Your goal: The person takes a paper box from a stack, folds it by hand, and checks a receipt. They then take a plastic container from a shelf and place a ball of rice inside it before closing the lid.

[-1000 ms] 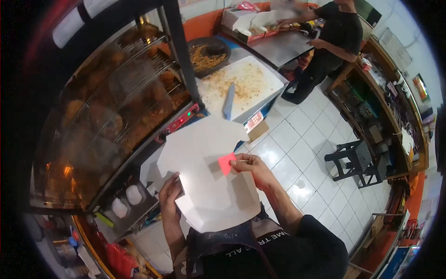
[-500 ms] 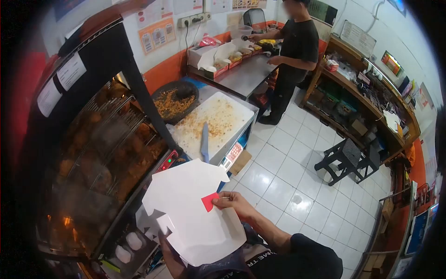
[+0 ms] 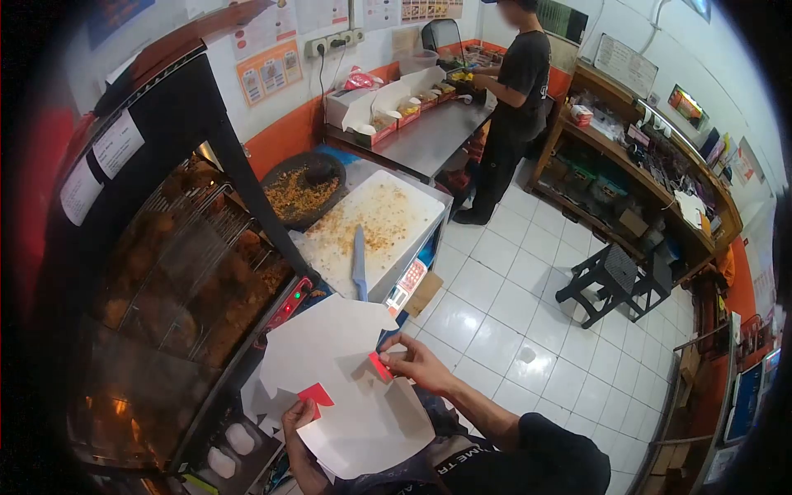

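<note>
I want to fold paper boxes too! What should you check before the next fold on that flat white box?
1. Left hand grips the flat white box at its edge: ok.
2. Right hand pinches the red flap: ok.
3. Second red flap turned up by the left hand: ok.
4. Box clear of the knife on the cutting board: ok.
5. Crease lines lined up: cannot tell.

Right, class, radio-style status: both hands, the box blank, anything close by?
Left hand pinching a red corner flap. Right hand folding the other flap. White box blank flat, unformed. Warmer cabinet close on the left; a person apart at the far counter.
</note>
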Tool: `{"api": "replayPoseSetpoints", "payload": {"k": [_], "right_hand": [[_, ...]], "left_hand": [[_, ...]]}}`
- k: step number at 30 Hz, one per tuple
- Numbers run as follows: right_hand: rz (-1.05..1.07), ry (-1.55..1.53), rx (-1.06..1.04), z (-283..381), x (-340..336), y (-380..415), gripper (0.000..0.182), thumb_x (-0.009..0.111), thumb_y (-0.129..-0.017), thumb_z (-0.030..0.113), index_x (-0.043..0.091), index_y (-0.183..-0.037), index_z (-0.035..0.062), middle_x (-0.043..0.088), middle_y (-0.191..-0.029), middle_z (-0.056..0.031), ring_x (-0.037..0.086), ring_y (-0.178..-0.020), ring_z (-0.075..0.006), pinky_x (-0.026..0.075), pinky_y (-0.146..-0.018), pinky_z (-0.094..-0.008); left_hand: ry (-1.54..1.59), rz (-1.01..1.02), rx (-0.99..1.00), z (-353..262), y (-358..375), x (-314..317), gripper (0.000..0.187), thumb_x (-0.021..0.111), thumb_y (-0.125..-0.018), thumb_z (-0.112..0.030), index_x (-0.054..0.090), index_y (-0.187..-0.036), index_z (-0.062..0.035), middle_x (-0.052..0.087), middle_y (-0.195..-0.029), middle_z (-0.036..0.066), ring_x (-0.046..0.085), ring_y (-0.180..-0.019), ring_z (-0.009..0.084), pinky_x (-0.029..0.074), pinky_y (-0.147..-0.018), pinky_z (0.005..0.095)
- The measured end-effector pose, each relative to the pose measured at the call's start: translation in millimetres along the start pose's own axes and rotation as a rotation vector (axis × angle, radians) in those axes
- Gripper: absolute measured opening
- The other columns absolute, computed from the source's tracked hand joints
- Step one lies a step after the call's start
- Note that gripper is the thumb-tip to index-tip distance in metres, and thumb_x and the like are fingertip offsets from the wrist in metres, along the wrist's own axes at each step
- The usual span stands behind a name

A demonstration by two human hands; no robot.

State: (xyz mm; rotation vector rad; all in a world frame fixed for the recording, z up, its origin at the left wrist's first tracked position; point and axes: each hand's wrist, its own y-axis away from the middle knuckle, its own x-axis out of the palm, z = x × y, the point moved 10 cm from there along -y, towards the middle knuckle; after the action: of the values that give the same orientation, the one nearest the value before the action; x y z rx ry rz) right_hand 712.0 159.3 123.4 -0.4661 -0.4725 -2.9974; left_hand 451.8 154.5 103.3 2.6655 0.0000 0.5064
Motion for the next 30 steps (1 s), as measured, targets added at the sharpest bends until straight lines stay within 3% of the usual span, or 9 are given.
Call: {"api": "replayPoseSetpoints", "payload": {"k": [2,9,12,15,18,20,22,24,30], "right_hand": [[0.009,-0.051,0.012,2.5,-0.9,1.4,0.037,0.067,-0.095,0.033,0.059,-0.116,0.0042,0.067,-0.084,0.0002,0.059,-0.073,-0.0051,0.046,-0.066,-0.0225],[-0.01,-0.007,0.009,-11.2,-10.5,-1.6,0.036,0.07,-0.092,0.038,0.067,-0.096,0.0025,0.067,-0.085,-0.0014,0.06,-0.075,-0.0076,0.048,-0.067,-0.0231],[-0.059,-0.005,-0.002,-8.9,-16.1,4.8,0.036,0.069,-0.093,0.036,0.064,-0.101,0.0008,0.067,-0.086,-0.0033,0.06,-0.075,-0.0083,0.047,-0.068,-0.0231],[-0.14,0.034,-0.068,7.3,-25.9,21.6,0.038,0.069,-0.094,0.032,0.058,-0.113,0.0006,0.068,-0.088,-0.0065,0.061,-0.078,-0.0099,0.046,-0.068,-0.0243],[-0.242,-0.011,-0.207,19.5,-42.4,44.8,0.042,0.069,-0.094,0.03,0.051,-0.122,0.0034,0.069,-0.089,-0.0091,0.062,-0.083,-0.0114,0.046,-0.068,-0.0258],[-0.266,-0.023,-0.219,25.2,-49.0,63.1,0.049,0.07,-0.094,0.029,0.048,-0.131,0.0063,0.069,-0.094,-0.0103,0.062,-0.085,-0.0129,0.048,-0.07,-0.0275],[-0.227,0.054,-0.167,31.5,-47.7,83.1,0.054,0.068,-0.095,0.03,0.046,-0.138,0.007,0.068,-0.097,-0.0096,0.062,-0.085,-0.0144,0.049,-0.072,-0.0284],[-0.199,0.093,-0.104,22.7,-53.4,97.6,0.056,0.063,-0.098,0.032,0.043,-0.144,0.0077,0.066,-0.098,-0.0085,0.061,-0.087,-0.0142,0.049,-0.074,-0.029],[-0.425,0.241,-0.064,24.8,-63.2,153.7,0.039,0.063,-0.098,0.026,0.053,-0.129,0.0036,0.068,-0.097,-0.0088,0.061,-0.091,-0.0112,0.05,-0.08,-0.0295]], "left_hand": [[-0.043,0.0,0.07,-7.1,1.8,3.3,0.016,0.068,-0.094,-0.018,0.071,-0.08,-0.0112,0.067,-0.071,-0.003,0.058,-0.058,0.0047,0.046,-0.053,0.0252],[-0.121,0.127,0.024,-2.5,-9.9,15.7,0.019,0.068,-0.095,-0.019,0.072,-0.077,-0.012,0.068,-0.07,-0.004,0.059,-0.058,0.0041,0.045,-0.052,0.0234],[-0.136,0.08,-0.025,-2.2,-10.1,22.3,0.021,0.066,-0.096,-0.022,0.072,-0.08,-0.0102,0.068,-0.069,-0.005,0.059,-0.056,0.0036,0.045,-0.051,0.0223],[-0.239,0.218,-0.041,19.5,-31.4,19.3,0.038,0.06,-0.098,-0.037,0.069,-0.106,-0.0007,0.072,-0.092,0.008,0.068,-0.078,0.0149,0.053,-0.067,0.028],[0.105,0.223,-0.13,28.8,-31.9,35.2,0.063,0.044,-0.101,-0.055,0.057,-0.129,0.0008,0.065,-0.119,0.014,0.063,-0.106,0.0216,0.05,-0.09,0.0357],[0.367,0.589,-0.104,2.4,-12.8,85.0,0.078,0.033,-0.1,-0.064,0.042,-0.143,0.0001,0.053,-0.137,0.015,0.051,-0.124,0.0263,0.039,-0.106,0.0402],[0.308,0.599,-0.074,18.5,-23.2,81.3,0.067,0.043,-0.101,-0.053,0.042,-0.143,-0.0001,0.054,-0.136,0.013,0.051,-0.124,0.0251,0.037,-0.107,0.0379],[-0.169,0.544,0.107,18.3,-22.1,81.9,0.058,0.052,-0.1,-0.038,0.043,-0.143,0.0005,0.053,-0.137,0.013,0.049,-0.127,0.0244,0.034,-0.109,0.0357],[-0.261,0.616,-0.172,75.7,-44.9,91.9,0.051,0.059,-0.097,-0.025,0.048,-0.138,0.0037,0.05,-0.141,0.017,0.048,-0.129,0.0233,0.034,-0.109,0.0349]]}}
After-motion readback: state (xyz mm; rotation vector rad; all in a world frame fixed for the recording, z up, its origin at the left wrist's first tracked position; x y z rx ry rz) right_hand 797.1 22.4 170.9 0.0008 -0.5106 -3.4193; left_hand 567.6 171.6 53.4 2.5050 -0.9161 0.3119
